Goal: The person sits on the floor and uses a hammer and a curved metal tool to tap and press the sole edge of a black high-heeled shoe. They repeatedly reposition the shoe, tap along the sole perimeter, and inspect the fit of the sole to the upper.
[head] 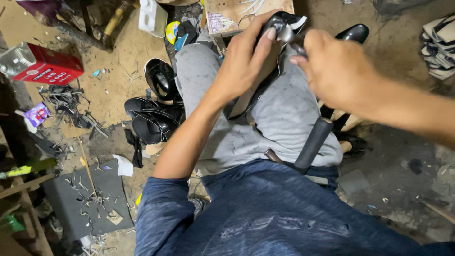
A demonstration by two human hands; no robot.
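One view only, from the head. We look steeply down over our own chest and lap, close in. Both hands fill the upper middle; littered floor (113, 90) on either side. Top of picture faces forward, away from us.

Much of the glossy black shoe (284, 26) is covered by the left hand (244, 59). What the right hand (334, 71) grips cannot be told. The red carton (45, 68) and striped pieces (441, 45) are cut by the edges.

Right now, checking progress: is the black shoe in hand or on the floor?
In hand: left hand grips the black shoe over the lap.
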